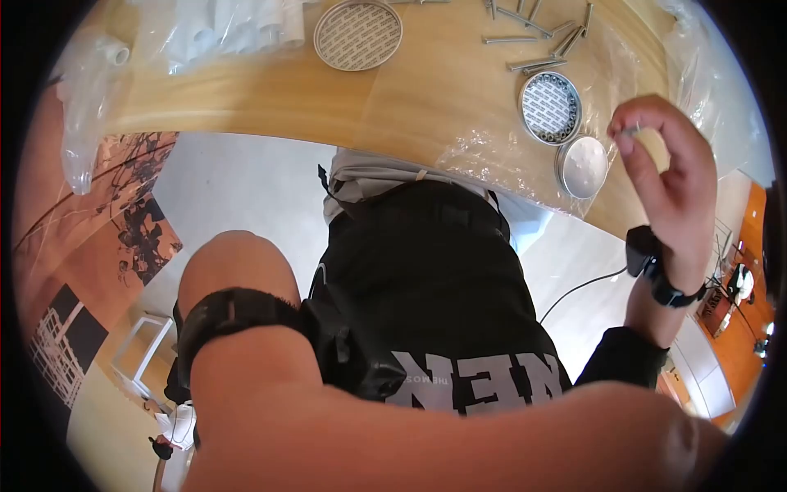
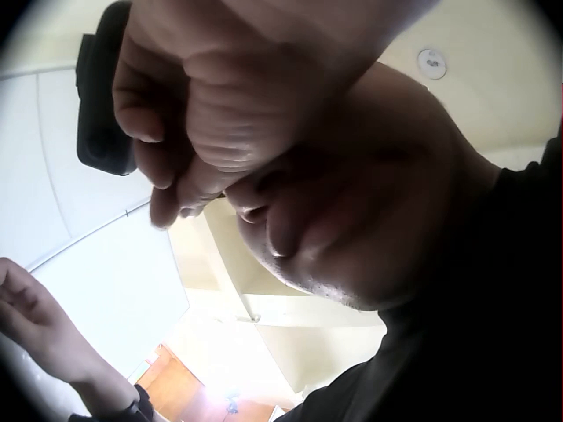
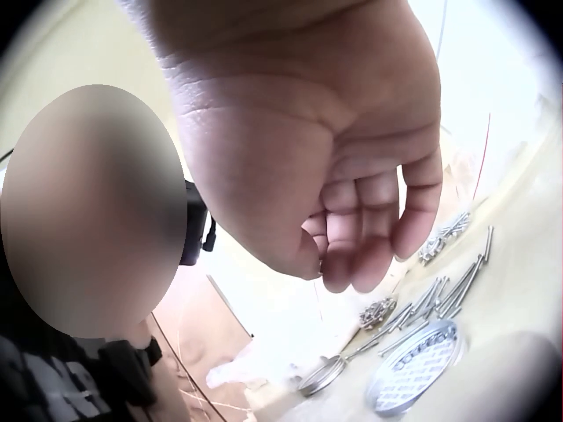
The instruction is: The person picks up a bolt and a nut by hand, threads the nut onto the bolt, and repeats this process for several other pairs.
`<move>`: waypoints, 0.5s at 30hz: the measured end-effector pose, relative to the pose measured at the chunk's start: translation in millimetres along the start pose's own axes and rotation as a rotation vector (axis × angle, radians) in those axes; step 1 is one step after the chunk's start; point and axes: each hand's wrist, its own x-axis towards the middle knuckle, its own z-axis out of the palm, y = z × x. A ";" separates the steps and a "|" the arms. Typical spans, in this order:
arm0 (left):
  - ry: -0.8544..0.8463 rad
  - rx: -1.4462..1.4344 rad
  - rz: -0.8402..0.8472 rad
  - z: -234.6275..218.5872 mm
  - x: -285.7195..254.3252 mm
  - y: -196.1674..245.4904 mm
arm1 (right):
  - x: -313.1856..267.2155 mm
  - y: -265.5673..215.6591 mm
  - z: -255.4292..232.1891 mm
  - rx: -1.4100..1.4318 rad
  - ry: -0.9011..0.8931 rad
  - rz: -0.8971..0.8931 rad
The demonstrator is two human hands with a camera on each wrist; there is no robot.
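Note:
My right hand (image 1: 676, 164) is raised over the table's right side, pinching a small metal piece (image 1: 630, 129) between thumb and forefinger; its exact kind I cannot tell. Just left of that hand is a round tin (image 1: 545, 111) with a patterned bottom and small metal nuts along its inner edge. A shiny round metal dish (image 1: 584, 166) sits against the tin, nearer the table edge. Away from the table, my left hand (image 2: 237, 114) is up at the face with its fingers curled in. It holds nothing that shows.
Long metal bolts (image 1: 537, 29) lie scattered behind the tin. A larger round lid (image 1: 358, 34) with a patterned face is at the back middle. White tubes (image 1: 238, 25) in clear plastic lie at the back left. Clear plastic film (image 1: 500, 160) covers the front right table edge.

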 end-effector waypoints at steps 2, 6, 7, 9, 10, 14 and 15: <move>0.021 -0.008 -0.002 5.9 3.6 -0.6 | -6.9 -9.3 6.8 0.138 0.006 0.031; 0.045 -0.021 0.012 17.1 12.4 -6.5 | -22.7 -20.7 18.6 0.308 0.080 0.079; 0.054 -0.004 0.014 19.4 14.2 -8.3 | -27.2 -23.1 24.2 0.350 0.114 0.111; 0.130 -0.093 0.108 44.6 20.4 -45.7 | -34.2 -28.6 42.0 0.445 0.240 0.140; 0.182 -0.222 0.202 65.2 26.0 -72.9 | -38.0 -30.0 46.8 0.439 0.242 0.155; 0.057 -0.483 0.179 99.1 29.5 -110.2 | -38.6 -36.2 69.0 0.545 0.250 0.303; 0.027 -0.527 0.156 100.5 25.8 -115.3 | -33.9 -41.9 75.2 0.519 0.235 0.314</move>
